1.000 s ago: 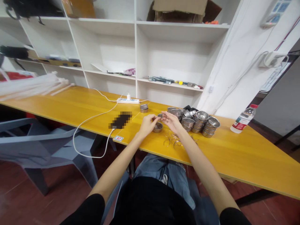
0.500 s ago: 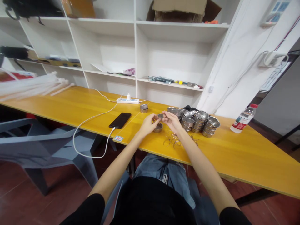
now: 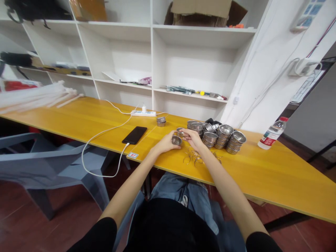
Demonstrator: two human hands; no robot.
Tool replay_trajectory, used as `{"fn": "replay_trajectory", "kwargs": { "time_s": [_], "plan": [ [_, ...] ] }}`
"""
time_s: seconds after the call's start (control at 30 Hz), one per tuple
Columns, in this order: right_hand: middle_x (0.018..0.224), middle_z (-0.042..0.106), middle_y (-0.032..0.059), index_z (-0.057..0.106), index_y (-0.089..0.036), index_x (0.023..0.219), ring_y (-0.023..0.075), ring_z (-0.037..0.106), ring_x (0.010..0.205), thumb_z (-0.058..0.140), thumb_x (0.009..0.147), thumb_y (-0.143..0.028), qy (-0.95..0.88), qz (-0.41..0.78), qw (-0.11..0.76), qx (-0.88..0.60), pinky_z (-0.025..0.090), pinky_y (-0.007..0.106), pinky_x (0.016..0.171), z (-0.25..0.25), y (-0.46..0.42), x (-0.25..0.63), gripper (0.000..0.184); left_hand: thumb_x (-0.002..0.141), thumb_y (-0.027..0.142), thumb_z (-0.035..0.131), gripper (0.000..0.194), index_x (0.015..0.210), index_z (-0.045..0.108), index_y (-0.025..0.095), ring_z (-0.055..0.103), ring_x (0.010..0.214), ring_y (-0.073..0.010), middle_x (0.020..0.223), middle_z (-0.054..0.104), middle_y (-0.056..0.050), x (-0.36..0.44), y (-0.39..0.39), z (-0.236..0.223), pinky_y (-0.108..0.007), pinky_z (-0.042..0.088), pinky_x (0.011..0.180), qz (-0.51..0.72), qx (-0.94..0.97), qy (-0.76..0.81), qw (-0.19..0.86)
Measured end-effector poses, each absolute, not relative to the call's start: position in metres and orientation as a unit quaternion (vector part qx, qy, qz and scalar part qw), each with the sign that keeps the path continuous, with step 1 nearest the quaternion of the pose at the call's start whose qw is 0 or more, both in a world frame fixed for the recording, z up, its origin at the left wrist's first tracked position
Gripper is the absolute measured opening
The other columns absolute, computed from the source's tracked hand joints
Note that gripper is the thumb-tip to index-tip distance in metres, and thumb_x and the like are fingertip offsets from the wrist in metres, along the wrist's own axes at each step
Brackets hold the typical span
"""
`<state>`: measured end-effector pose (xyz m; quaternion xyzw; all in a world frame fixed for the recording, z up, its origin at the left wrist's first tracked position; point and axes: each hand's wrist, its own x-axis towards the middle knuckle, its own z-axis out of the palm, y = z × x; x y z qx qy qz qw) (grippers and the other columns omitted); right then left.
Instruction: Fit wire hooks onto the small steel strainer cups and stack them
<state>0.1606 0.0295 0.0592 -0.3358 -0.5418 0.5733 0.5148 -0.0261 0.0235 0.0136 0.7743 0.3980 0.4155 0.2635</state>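
My left hand [image 3: 165, 142] is closed round a small perforated metal strainer basket [image 3: 176, 140], its thumb below and its fingers behind. From the other side my right hand [image 3: 193, 138] reaches in, its fingers bent together close to the basket's rim; what they pinch, if anything, is too small to make out. Just behind both hands stands another strainer basket [image 3: 180, 130], partly covered by the fingers. Thin curved metal wires [image 3: 195, 157] lie loose on the table below my right hand.
Stacks of strainer baskets [image 3: 220, 136] stand right of my hands, and a small pair [image 3: 161, 121] sits behind left. A phone [image 3: 134, 135] on a white cable, a power strip [image 3: 143, 113] and a bottle [image 3: 273, 133] are on the yellow table [image 3: 262, 168]. White shelving [image 3: 152, 59] rises behind.
My left hand has taken hold of the front strainer basket and tilted it so its opening shows. My right hand has lowered slightly, its fingers now nearer that basket.
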Motion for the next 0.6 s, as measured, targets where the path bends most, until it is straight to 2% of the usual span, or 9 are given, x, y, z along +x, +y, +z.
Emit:
{"fn": "replay_trajectory", "kwargs": {
  "time_s": [0.13, 0.27, 0.43, 0.6],
  "plan": [
    [0.068, 0.06, 0.0012, 0.082, -0.017, 0.078, 0.0121, 0.042, 0.068, 0.09, 0.059, -0.04, -0.551, 0.567, 0.508, -0.342, 0.036, 0.028, 0.062, 0.0585, 0.0285, 0.1598, 0.03, 0.065, 0.034, 0.091, 0.087, 0.141, 0.05, 0.022, 0.065, 0.12, -0.0298, 0.134, 0.067, -0.009, -0.0245, 0.0253, 0.013, -0.043, 0.05, 0.106, 0.426, 0.791, 0.386, 0.212],
    [0.067, 0.06, 0.0004, 0.083, -0.016, 0.078, 0.0112, 0.041, 0.066, 0.087, 0.062, -0.04, -0.563, 0.564, 0.497, -0.342, 0.035, 0.028, 0.062, 0.058, 0.0275, 0.1603, 0.029, 0.065, 0.036, 0.091, 0.092, 0.145, 0.049, 0.022, 0.059, 0.128, -0.0332, 0.14, 0.063, -0.01, -0.0243, 0.0239, 0.0125, -0.045, 0.047, 0.11, 0.415, 0.805, 0.394, 0.156],
    [0.073, 0.065, 0.002, 0.083, -0.017, 0.077, 0.0121, 0.044, 0.069, 0.086, 0.062, -0.038, -0.567, 0.561, 0.496, -0.345, 0.035, 0.029, 0.064, 0.0574, 0.0285, 0.1607, 0.026, 0.066, 0.04, 0.091, 0.093, 0.148, 0.049, 0.025, 0.058, 0.123, -0.0342, 0.137, 0.063, -0.01, -0.0248, 0.0202, 0.0144, -0.047, 0.048, 0.108, 0.393, 0.812, 0.413, 0.124],
    [0.065, 0.059, 0.0, 0.083, -0.016, 0.078, 0.0114, 0.039, 0.065, 0.084, 0.064, -0.037, -0.568, 0.568, 0.487, -0.342, 0.033, 0.028, 0.061, 0.0577, 0.0278, 0.1596, 0.025, 0.066, 0.039, 0.091, 0.095, 0.149, 0.047, 0.023, 0.057, 0.124, -0.0344, 0.136, 0.063, -0.011, -0.0247, 0.0187, 0.0158, -0.048, 0.048, 0.108, 0.388, 0.81, 0.42, 0.13]
  ]
}}
